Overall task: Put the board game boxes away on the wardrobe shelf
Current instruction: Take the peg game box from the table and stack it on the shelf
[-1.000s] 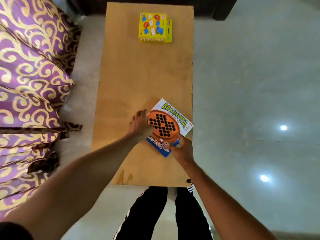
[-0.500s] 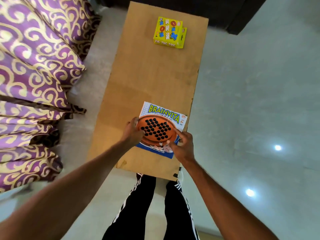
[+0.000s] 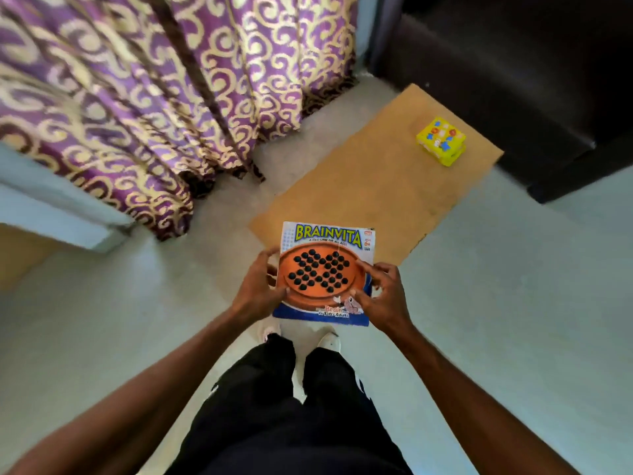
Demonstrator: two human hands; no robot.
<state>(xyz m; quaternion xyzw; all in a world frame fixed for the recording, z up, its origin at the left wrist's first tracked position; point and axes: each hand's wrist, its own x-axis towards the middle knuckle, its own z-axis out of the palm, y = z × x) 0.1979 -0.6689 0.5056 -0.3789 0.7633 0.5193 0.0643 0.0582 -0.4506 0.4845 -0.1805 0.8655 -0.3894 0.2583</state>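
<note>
I hold the flat Brainvita box (image 3: pixel 325 269), blue and white with an orange peg board printed on it, level in front of me above the floor. My left hand (image 3: pixel 258 289) grips its left edge, thumb on top. My right hand (image 3: pixel 383 296) grips its right edge with curled fingers. A small yellow tic-tac-toe box (image 3: pixel 441 140) sits on the far end of the low wooden table (image 3: pixel 376 186), up and to the right. No wardrobe shelf is in view.
A purple and gold curtain (image 3: pixel 154 97) hangs at the upper left, reaching the floor. A dark sofa (image 3: pixel 513 63) stands at the upper right behind the table. Pale floor (image 3: pixel 513 303) surrounds my legs and feet (image 3: pixel 301 341).
The Brainvita box has been lifted off the table, both hands now gripping its sides. My view has swung left, so the table sits farther away and to the right.
</note>
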